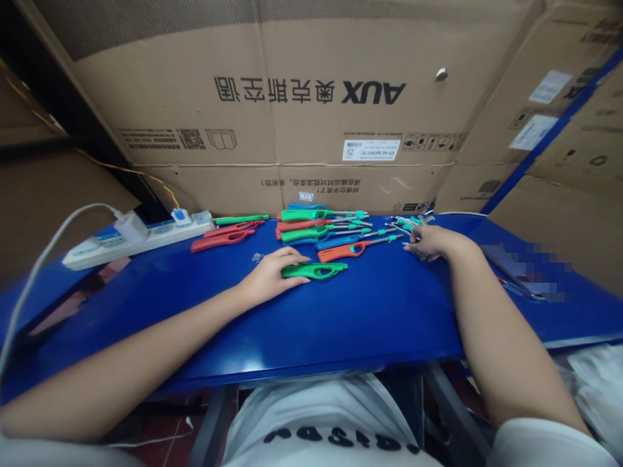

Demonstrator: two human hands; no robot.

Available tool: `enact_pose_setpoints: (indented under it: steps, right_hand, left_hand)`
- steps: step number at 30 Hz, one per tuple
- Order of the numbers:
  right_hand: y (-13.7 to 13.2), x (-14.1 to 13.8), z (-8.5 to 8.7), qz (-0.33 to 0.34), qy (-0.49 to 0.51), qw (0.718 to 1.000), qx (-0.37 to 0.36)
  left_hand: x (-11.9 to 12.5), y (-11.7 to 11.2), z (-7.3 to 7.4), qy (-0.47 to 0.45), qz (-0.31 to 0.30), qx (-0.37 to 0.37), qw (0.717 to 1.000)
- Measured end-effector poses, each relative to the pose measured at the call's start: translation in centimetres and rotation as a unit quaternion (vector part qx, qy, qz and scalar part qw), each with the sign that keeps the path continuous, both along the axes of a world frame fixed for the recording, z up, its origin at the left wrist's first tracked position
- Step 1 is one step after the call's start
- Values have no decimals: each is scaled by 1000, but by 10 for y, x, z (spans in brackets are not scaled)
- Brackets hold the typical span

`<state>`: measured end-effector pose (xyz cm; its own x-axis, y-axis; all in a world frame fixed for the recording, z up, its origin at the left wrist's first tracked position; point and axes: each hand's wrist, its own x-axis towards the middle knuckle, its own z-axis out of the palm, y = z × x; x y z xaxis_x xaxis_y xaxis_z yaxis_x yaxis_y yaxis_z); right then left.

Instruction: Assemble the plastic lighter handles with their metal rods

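My left hand (272, 274) is closed round the rear of a green lighter body (321, 270), which lies low over the blue table with its front end pointing right and no metal tube on it. At the far right of the lighters, my right hand (429, 242) has its fingers curled at a small pile of metal lighter tubes with teal parts (413, 222); what is between the fingertips is hidden. Between the hands lie several long-nosed lighters with metal tubes, among them an orange lighter (343, 251) in front and a green lighter (304, 214) behind.
Red lighter bodies (224, 239) and a green one (241, 220) lie beside a white power strip (160, 233) with plugs. Behind the blue table (311, 331) stands a cardboard wall (302, 130). A partly blurred flat object (516, 272) lies at the right.
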<state>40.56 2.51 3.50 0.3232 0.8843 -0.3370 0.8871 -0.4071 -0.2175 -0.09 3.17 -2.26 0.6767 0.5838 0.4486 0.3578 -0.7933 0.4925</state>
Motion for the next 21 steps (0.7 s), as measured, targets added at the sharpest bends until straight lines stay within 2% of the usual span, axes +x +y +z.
enact_pose_setpoints:
  steps: [4,6,8,11,14,15,17,19,21]
  right_hand:
    - [6,3,-1,-4,-155,986,69]
    - [8,-1,-4,25,-172,975,138]
    - [10,-10,-10,131,-125,965,190]
    - [9,-35,-17,301,-16,920,251]
    - [2,-69,-18,360,68,862,350]
    - [-2,-81,-17,382,96,846,361]
    - [-11,-102,-15,431,143,832,318]
    - [-20,-117,-14,474,171,832,232]
    - [-25,-127,-15,484,186,837,174]
  left_hand:
    - [-1,0,3,8,22,-1,1000]
    - [-4,0,9,41,33,26,998]
    - [-8,2,15,92,37,56,994]
    - [-14,5,22,133,21,59,989]
    - [-16,6,22,115,7,29,993]
    - [-16,5,21,106,7,21,994]
    - [-15,4,19,93,9,9,996]
    - [-13,1,18,86,12,2,996]
    - [-12,0,19,86,19,-3,996]
